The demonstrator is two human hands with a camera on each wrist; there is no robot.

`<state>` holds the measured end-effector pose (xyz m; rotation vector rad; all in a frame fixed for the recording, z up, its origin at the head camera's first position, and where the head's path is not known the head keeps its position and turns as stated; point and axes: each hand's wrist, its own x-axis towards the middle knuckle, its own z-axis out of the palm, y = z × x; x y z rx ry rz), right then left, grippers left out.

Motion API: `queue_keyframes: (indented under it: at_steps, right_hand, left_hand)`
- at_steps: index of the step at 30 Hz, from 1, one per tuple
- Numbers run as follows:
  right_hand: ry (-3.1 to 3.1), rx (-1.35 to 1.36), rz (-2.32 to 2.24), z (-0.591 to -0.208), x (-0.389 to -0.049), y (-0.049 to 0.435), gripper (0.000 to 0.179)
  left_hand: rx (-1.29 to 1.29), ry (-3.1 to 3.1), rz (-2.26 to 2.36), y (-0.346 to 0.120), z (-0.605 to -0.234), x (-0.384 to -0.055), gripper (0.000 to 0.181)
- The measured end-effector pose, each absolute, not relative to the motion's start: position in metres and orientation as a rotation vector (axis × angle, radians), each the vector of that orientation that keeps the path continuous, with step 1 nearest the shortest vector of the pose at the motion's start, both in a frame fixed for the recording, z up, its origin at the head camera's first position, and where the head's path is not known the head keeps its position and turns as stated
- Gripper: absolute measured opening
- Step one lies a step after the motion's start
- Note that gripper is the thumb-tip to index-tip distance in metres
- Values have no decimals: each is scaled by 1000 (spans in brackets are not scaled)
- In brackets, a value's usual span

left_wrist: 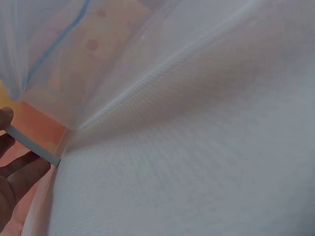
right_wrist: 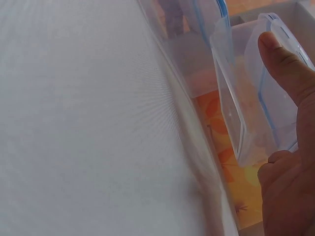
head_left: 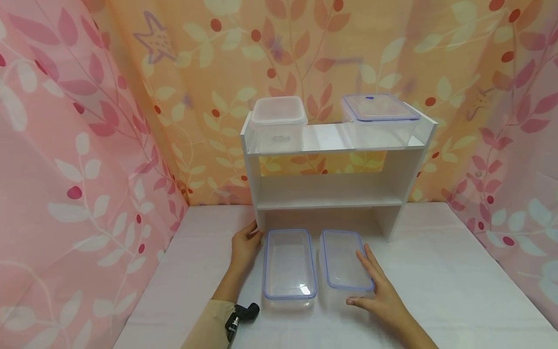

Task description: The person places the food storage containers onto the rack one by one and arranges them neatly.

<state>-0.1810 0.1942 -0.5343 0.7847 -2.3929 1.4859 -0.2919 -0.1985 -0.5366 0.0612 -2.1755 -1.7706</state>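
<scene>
My left hand (head_left: 245, 249) pinches the front edge of the left side panel of a white shelf (head_left: 327, 191) near its foot. In the left wrist view, the thumb and fingers (left_wrist: 30, 172) lie on either side of that white panel (left_wrist: 33, 145). My right hand (head_left: 381, 291) is at the right side of a clear plastic food container (head_left: 344, 261) with a blue-rimmed lid, fingers spread along its right edge and thumb by its near end. Beside it lies a second clear container (head_left: 289, 264), also blue-rimmed, in front of the shelf.
On the shelf's top stand a clear container with a whitish lid (head_left: 279, 118) at the left and a blue-rimmed clear container (head_left: 381, 118) at the right. A white cloth (head_left: 453, 286) covers the table. Patterned curtains (head_left: 209, 121) hang behind and at both sides.
</scene>
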Motion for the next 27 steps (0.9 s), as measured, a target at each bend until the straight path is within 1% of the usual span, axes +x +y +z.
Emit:
queue_keyframes:
  at_steps: [8, 19, 27]
  right_hand:
    - [-2355, 809, 1508, -529, -179, 193, 118]
    - [-2351, 797, 1516, -531, -177, 194, 119]
    - [-2359, 791, 1511, -523, -175, 193, 118]
  left_hand:
    - [78, -2179, -1776, -198, -534, -290, 44]
    - [72, -2173, -1763, -197, -537, -290, 43]
    - [32, -2139, -1765, -199, -538, -295, 43]
